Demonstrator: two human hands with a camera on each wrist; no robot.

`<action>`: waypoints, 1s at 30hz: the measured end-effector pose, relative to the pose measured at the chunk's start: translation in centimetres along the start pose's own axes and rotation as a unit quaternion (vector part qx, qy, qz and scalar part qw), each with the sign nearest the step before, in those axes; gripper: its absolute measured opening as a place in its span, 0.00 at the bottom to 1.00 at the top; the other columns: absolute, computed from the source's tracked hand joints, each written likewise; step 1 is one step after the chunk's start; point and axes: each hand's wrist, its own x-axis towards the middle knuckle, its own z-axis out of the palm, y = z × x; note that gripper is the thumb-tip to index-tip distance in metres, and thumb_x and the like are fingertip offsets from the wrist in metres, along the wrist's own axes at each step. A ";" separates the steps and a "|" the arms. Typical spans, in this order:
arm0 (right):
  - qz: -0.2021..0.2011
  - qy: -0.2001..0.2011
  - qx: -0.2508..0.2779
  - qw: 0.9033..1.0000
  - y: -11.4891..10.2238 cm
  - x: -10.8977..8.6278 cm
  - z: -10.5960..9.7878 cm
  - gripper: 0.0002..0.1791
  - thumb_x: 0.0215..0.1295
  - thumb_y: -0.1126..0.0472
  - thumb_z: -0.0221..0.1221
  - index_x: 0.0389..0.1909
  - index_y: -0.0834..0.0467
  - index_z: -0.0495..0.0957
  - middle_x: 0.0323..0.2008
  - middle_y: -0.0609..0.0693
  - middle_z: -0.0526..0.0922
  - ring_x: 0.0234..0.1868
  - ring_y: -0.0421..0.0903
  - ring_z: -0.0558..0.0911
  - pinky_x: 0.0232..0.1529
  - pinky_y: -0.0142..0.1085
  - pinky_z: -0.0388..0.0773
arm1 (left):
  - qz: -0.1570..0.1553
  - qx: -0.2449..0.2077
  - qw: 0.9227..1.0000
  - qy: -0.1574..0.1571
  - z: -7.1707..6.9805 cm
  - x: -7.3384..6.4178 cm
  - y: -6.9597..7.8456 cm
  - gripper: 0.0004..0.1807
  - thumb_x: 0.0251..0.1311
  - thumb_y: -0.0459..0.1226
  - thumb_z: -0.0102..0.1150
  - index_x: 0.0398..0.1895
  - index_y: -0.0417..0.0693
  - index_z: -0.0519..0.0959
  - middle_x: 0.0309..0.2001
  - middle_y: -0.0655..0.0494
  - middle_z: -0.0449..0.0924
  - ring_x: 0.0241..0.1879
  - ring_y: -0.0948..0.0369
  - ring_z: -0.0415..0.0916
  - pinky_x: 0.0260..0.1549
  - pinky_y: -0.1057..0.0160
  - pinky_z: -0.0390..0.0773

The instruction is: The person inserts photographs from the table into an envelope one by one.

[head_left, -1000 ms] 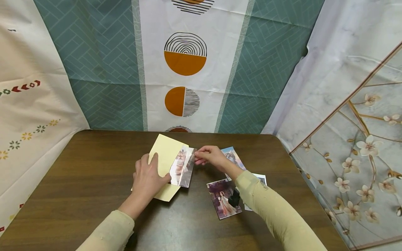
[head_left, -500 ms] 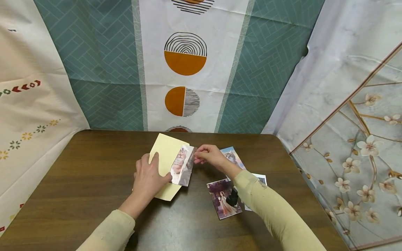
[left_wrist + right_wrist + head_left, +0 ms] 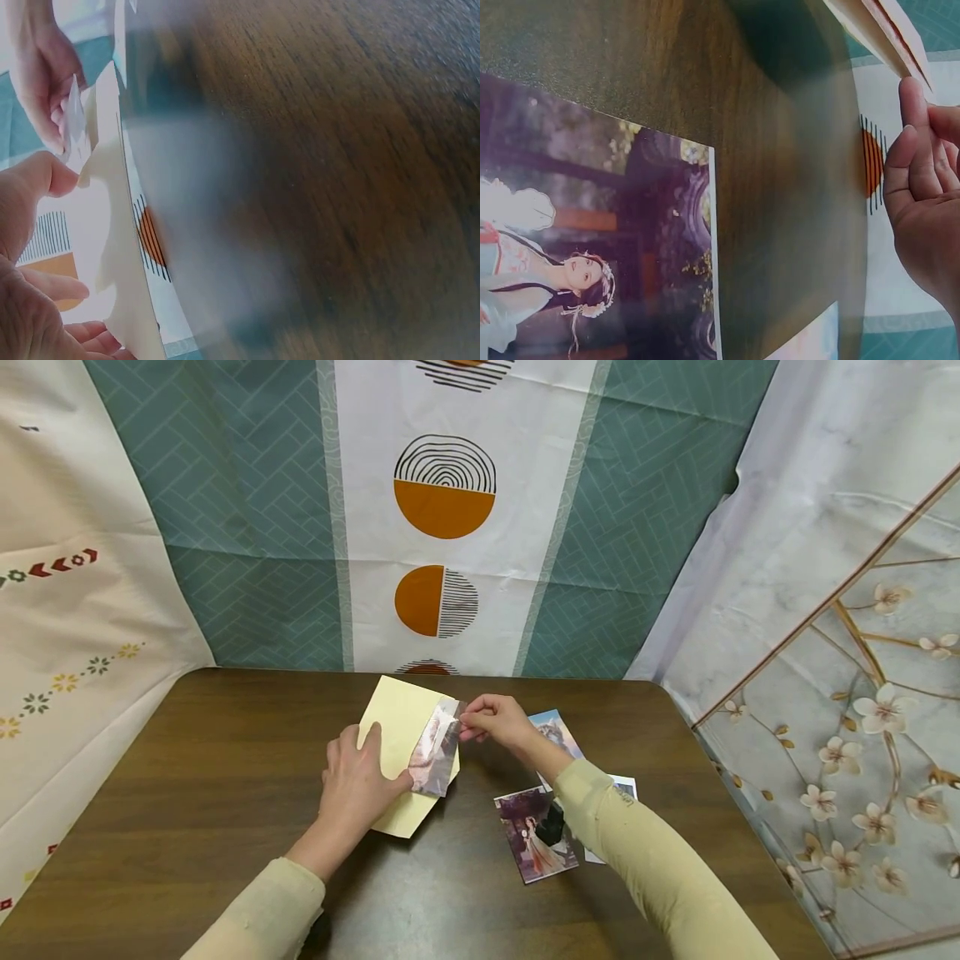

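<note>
A pale yellow envelope lies tilted over the table in the head view. My left hand holds it, the thumb at its right-hand edge and the fingers spread over its left part. A photo in a shiny clear sleeve sticks out of the envelope's right side, the rest of it hidden. My right hand pinches the sleeve's upper right corner. In the left wrist view the thumb touches the envelope's edge, with the sleeve beyond it. Fingertips of my right hand meet the papers in the right wrist view.
To the right lie a purple photo of a robed figure, a blue-topped photo and a white-edged photo, partly under my right forearm. Brown wooden table surrounds them; a patterned curtain hangs behind its far edge.
My right hand has moved slightly left and up with the sleeved photo. Less of the photo shows, and more of the envelope's right edge is visible. The left hand has barely moved.
</note>
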 end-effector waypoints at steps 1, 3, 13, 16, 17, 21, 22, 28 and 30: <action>0.000 0.000 0.000 1.000 -0.1 0.0 0.0 0.02 0.74 0.69 0.63 0.41 0.66 0.81 0.27 0.46 0.89 0.28 0.38 0.89 0.32 0.34 0.81 | -0.001 0.000 1.000 0.000 0.0 0.0 0.0 0.47 0.55 0.48 0.73 0.75 0.33 0.68 0.71 0.26 0.61 0.68 0.28 0.61 0.51 0.24 0.74; 0.002 -0.001 0.000 1.000 -0.2 -0.1 -0.1 0.02 0.74 0.69 0.63 0.41 0.65 0.81 0.27 0.46 0.89 0.28 0.39 0.90 0.33 0.34 0.82 | -0.004 0.002 1.000 -0.001 0.0 0.0 -0.1 0.47 0.56 0.47 0.72 0.74 0.32 0.68 0.71 0.26 0.61 0.68 0.28 0.61 0.51 0.25 0.74; 0.022 -0.025 0.011 0.999 0.2 -0.2 0.6 0.03 0.75 0.71 0.61 0.39 0.63 0.81 0.30 0.49 0.90 0.29 0.40 0.91 0.35 0.35 0.83 | -0.007 0.003 1.000 -0.007 0.1 0.0 -0.2 0.48 0.56 0.49 0.73 0.74 0.31 0.68 0.71 0.26 0.61 0.68 0.29 0.61 0.51 0.25 0.75; 0.027 -0.022 0.014 0.999 0.2 -0.3 0.9 0.03 0.75 0.71 0.61 0.39 0.64 0.81 0.30 0.51 0.91 0.29 0.39 0.90 0.33 0.33 0.82 | -0.005 0.003 1.000 -0.006 0.2 0.0 -0.1 0.49 0.55 0.50 0.73 0.74 0.31 0.68 0.71 0.26 0.61 0.68 0.29 0.61 0.52 0.25 0.75; 0.029 -0.022 0.014 0.999 0.1 -0.3 0.9 0.02 0.75 0.71 0.62 0.39 0.65 0.81 0.31 0.52 0.91 0.29 0.39 0.90 0.33 0.32 0.82 | -0.004 0.004 1.000 -0.005 0.2 0.0 0.0 0.49 0.55 0.51 0.74 0.74 0.30 0.68 0.71 0.26 0.61 0.68 0.29 0.62 0.52 0.25 0.75; 0.036 -0.024 0.007 0.999 0.2 -0.3 1.2 0.03 0.75 0.70 0.62 0.42 0.68 0.80 0.33 0.55 0.92 0.29 0.39 0.90 0.32 0.32 0.82 | -0.001 0.009 1.000 0.002 0.4 -0.1 0.1 0.49 0.54 0.52 0.75 0.72 0.29 0.70 0.70 0.25 0.63 0.67 0.29 0.63 0.51 0.25 0.76; 0.038 -0.024 0.005 0.999 0.3 -0.3 1.2 0.04 0.75 0.70 0.62 0.43 0.69 0.80 0.33 0.55 0.92 0.29 0.39 0.90 0.32 0.32 0.82 | 0.000 0.010 1.000 0.004 0.5 -0.2 0.2 0.49 0.54 0.52 0.75 0.72 0.28 0.70 0.69 0.25 0.64 0.67 0.29 0.64 0.50 0.25 0.76; 0.042 -0.027 -0.006 0.999 1.0 -0.1 1.1 0.05 0.74 0.70 0.62 0.44 0.69 0.80 0.33 0.56 0.92 0.29 0.39 0.90 0.31 0.32 0.80 | -0.002 0.014 1.000 -0.004 0.8 -0.3 0.4 0.50 0.54 0.54 0.73 0.72 0.28 0.70 0.69 0.25 0.64 0.67 0.30 0.64 0.50 0.27 0.78; 0.043 -0.031 -0.006 0.999 1.1 0.0 1.1 0.04 0.74 0.70 0.63 0.44 0.68 0.80 0.32 0.55 0.92 0.29 0.39 0.90 0.31 0.32 0.80 | -0.005 0.015 1.000 -0.008 0.9 -0.3 0.4 0.50 0.54 0.55 0.73 0.72 0.28 0.70 0.69 0.25 0.64 0.67 0.30 0.64 0.50 0.27 0.77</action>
